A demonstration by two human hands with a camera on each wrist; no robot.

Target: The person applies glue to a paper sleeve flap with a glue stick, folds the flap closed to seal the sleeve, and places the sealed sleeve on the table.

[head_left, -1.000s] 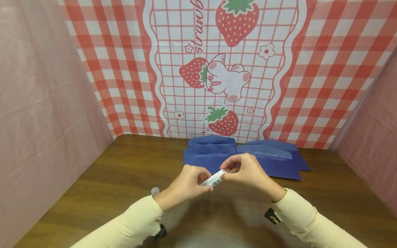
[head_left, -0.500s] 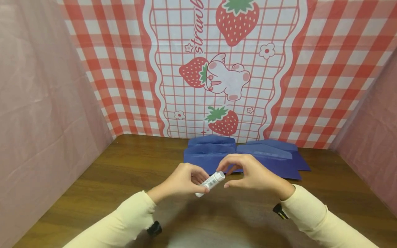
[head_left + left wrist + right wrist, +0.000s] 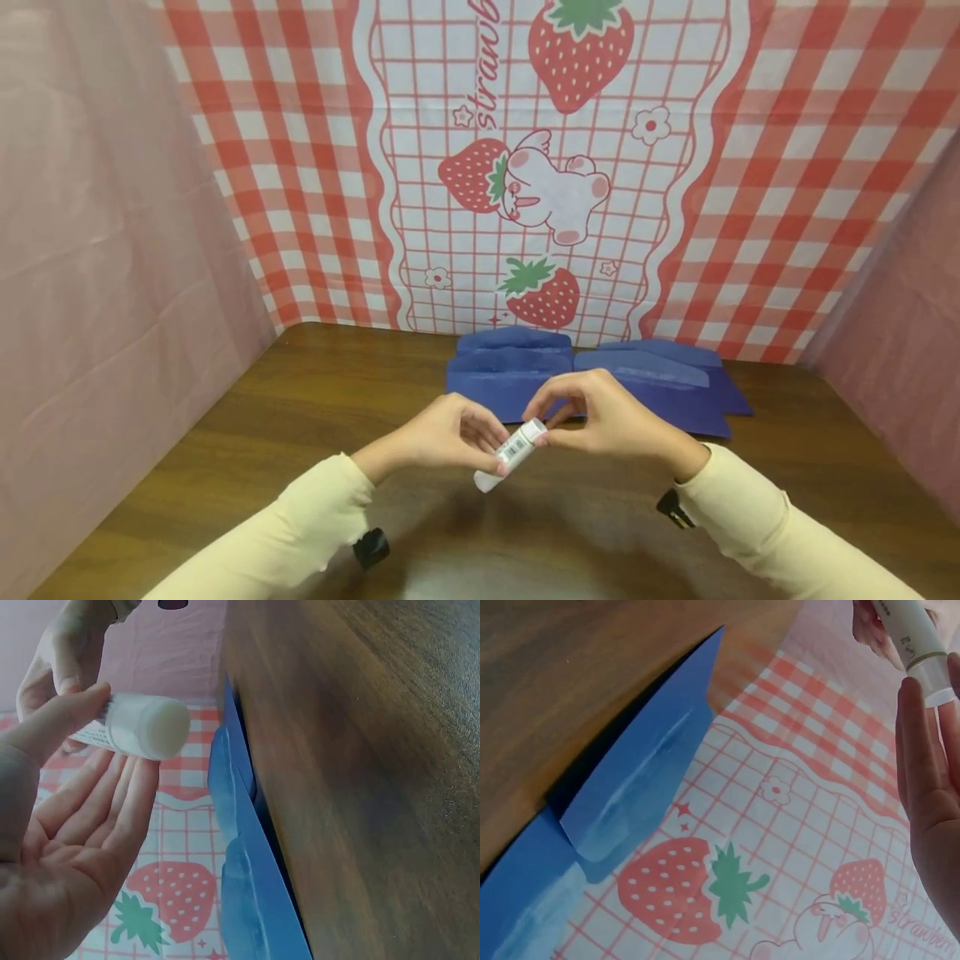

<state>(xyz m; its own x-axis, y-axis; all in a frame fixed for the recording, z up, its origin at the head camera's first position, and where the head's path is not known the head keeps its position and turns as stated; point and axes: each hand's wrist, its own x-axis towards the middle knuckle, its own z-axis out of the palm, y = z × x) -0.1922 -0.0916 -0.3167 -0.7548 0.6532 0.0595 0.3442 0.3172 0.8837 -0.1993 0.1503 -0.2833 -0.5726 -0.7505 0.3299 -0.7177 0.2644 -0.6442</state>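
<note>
A white glue stick with a printed label is held tilted above the wooden table, its upper end toward the right. My left hand grips its body between thumb and fingers. At the upper end, the thumb and index finger of my right hand pinch the base. The left wrist view shows the lower end of the glue stick, with a pale round face. In the right wrist view, fingers of my right hand lie around the translucent end.
Blue envelopes with raised flaps lie at the back of the table, one group left and another right. Behind them hangs a strawberry-print checked cloth. Pink cloth walls flank both sides.
My right fingers parted from the glue stick's end half a second ago and now pinch it again. The stick has shifted slightly downward. A small clear round piece seen earlier by my left wrist is out of sight.
</note>
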